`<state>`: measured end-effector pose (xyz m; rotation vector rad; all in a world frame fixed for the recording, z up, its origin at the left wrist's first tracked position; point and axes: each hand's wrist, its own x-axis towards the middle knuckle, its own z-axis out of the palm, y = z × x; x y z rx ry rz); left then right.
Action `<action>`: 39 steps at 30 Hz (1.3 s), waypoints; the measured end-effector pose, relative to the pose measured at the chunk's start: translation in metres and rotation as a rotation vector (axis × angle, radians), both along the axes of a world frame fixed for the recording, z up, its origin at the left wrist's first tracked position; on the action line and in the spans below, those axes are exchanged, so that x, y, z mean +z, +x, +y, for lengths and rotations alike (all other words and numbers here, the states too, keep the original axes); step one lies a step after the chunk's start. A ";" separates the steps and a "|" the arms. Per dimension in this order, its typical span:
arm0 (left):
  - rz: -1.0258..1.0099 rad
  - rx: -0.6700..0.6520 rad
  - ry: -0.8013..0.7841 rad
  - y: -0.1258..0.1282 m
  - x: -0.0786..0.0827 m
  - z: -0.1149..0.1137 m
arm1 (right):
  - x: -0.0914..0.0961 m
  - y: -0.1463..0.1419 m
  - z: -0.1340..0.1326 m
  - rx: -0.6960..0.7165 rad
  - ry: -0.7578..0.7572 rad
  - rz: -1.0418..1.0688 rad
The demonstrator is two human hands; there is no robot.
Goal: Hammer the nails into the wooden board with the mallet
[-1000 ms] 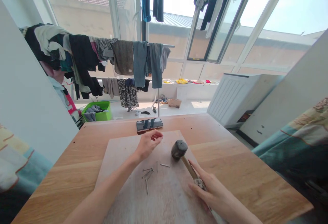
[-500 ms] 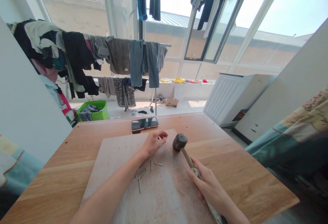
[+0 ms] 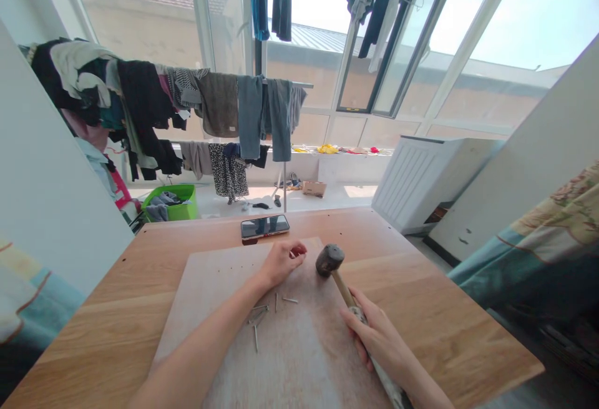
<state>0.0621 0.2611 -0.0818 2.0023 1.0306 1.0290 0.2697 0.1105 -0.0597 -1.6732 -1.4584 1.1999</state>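
Note:
A pale wooden board (image 3: 215,309) lies on a light wooden table (image 3: 421,296). My left hand (image 3: 281,262) rests on the board's far part with its fingertips pinched together; what they hold is too small to make out. My right hand (image 3: 377,337) is wrapped round the wooden handle of a hammer (image 3: 334,271), whose dark head lies on the board just right of my left fingers. Several loose nails (image 3: 262,315) lie on the board beneath my left wrist.
A black phone (image 3: 264,226) lies at the table's far edge. Beyond it stand a rack of hanging clothes (image 3: 187,109), a green basket (image 3: 175,203) and a white radiator (image 3: 421,178). White panels and patterned fabric flank the table.
My left hand moved right and down towards the hammer head, fingers still pinched. The hammer and my right hand stayed nearly still; the camera shifted a little.

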 end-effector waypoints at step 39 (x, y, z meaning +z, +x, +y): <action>-0.043 0.013 -0.046 0.003 -0.008 0.002 | 0.018 -0.028 0.018 -0.061 0.120 0.133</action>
